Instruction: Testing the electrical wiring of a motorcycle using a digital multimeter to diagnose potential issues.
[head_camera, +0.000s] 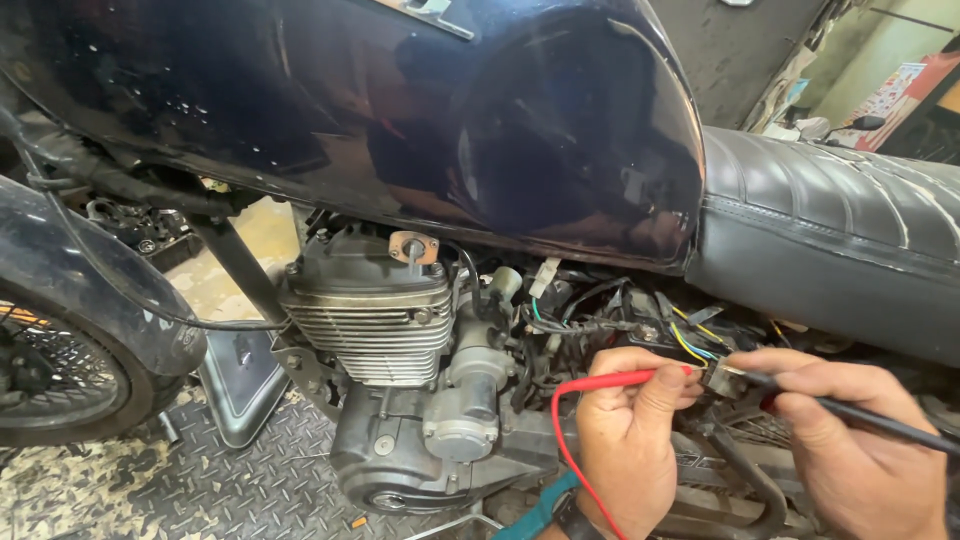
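Both hands sit lowest and closest, working at the side of the motorcycle under the dark blue tank (400, 110) and the front of the black seat (830, 230). With my left hand (625, 430) I pinch the red probe (640, 378) between thumb and fingers, its tip aimed right toward the small connector (720, 378); the red lead (565, 440) loops down past my wrist. With my right hand (850, 440) I close my fingers around the black probe (860, 413), which runs off to the right edge, and my thumb and forefinger steady the connector so it cannot twist away. The connector hangs in the gap between my two hands, just under the tangle of yellow and blue wires (695, 345) and well right of the finned engine cylinder (370, 330) and the carburettor (480, 370). To do this well, I judge that each tip should sit on bare metal inside the plug rather than on plastic, with the two tips kept apart so they do not bridge. Resting my wrists against the frame would keep the contact from wandering. I would press lightly, since a hard push could bend a terminal, and keep the red lead clear of the engine fins. Whether the tips already touch metal I cannot tell, as my fingers hide the contact point.
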